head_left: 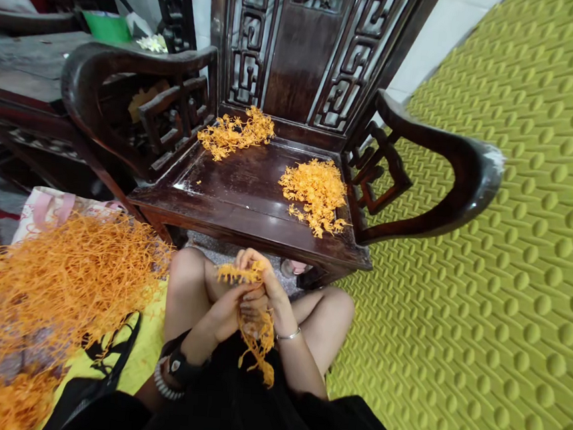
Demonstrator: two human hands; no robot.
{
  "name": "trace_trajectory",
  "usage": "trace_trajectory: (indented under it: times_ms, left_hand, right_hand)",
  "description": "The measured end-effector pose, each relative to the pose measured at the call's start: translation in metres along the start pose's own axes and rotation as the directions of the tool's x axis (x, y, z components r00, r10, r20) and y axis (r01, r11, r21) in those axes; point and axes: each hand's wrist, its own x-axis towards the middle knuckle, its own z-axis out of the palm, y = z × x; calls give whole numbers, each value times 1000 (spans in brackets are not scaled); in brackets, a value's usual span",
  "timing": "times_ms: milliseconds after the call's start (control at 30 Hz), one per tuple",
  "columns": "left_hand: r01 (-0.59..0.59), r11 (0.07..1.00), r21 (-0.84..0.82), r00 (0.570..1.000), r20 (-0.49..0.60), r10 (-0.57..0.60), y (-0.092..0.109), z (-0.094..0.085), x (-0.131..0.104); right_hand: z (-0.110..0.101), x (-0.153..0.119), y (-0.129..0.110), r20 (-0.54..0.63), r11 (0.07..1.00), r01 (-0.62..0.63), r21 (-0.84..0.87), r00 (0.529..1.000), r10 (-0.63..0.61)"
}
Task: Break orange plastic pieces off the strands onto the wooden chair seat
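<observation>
Both hands are close together above my lap, in front of the chair seat. My left hand (228, 310) is closed on an orange stringy strand (258, 340) that hangs down over my black clothing. My right hand (268, 281) has its fingers bent round the upper part of the strand, where a short knobbly orange piece (238, 274) sticks out to the left. On the dark wooden seat (249, 178) lie two orange heaps: a loose one (236, 132) at the back left and a denser one (316, 191) at the right.
A big tangle of orange strands (81, 270) spills over the floor at the left, beside a black bag (85, 391). Curved armrests (449, 189) flank the seat. A green container (107, 26) stands on a side table (24, 61). Yellow-green dimpled matting (485, 292) covers the right.
</observation>
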Motion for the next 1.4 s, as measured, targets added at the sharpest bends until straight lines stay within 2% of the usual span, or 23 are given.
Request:
trace_trajectory:
  times_ms: [67,233,333,433,533,600,700,767,867,967,1133,1233,1267,1300,1333,1367,1400]
  left_hand:
    - [-13,1000,5,1000,13,13,0,1,-2]
    - [-74,993,87,997,11,74,-1,10,-9]
    - [-75,981,181,997,7,75,-3,15,-11]
    - [-95,971,218,995,-7,99,-3,17,-11]
    - [-182,932,313,976,-55,209,-3,19,-8]
    - [-187,900,393,971,-63,229,-4,20,-7]
    - [-146,884,445,985,-18,172,-9,23,-7]
    - [-123,892,435,992,16,129,-13,25,-9]
    - [-108,895,432,994,55,93,-15,26,-19]
    - [-116,901,418,993,74,93,-9,29,-35]
    - [-117,915,385,989,128,73,7,37,-63]
    - [-121,895,429,982,185,44,10,35,-73]
    - [-117,893,434,981,193,35,10,32,-76]
    - [-109,895,433,980,198,24,8,27,-77]
    - [-95,899,427,981,193,12,7,22,-79]
    - [-76,908,412,986,169,6,5,15,-80]
    - [-52,920,388,992,128,3,4,8,-81]
  right_hand:
    - [1,0,-3,-78,999,36,3,996,-35]
    - [7,-4,-15,-133,996,-45,-71,990,35]
    - [11,-14,-23,-141,996,36,-86,989,-48]
    - [8,-23,-28,-126,961,129,-243,978,-163]
    - [1,-26,-25,-243,920,86,-381,952,-189]
    - [-2,-26,-20,-377,937,43,-346,908,-181]
    - [-4,-23,-15,-543,968,28,-251,823,-165]
    - [-3,-22,-17,-625,976,45,-215,762,-173]
    - [5,-21,-28,-691,965,71,-254,685,-232]
    - [21,-20,-46,-675,935,113,-335,664,-322]
    - [59,-21,-77,-496,825,190,-532,720,-486]
    - [74,-24,-92,-412,796,257,-548,745,-525]
    - [74,-25,-100,-413,801,286,-526,738,-534]
    - [72,-26,-111,-438,798,336,-501,697,-568]
    - [67,-27,-124,-461,773,411,-484,631,-624]
    - [59,-27,-140,-484,719,501,-482,532,-695]
    - [50,-27,-156,-493,615,602,-509,381,-782]
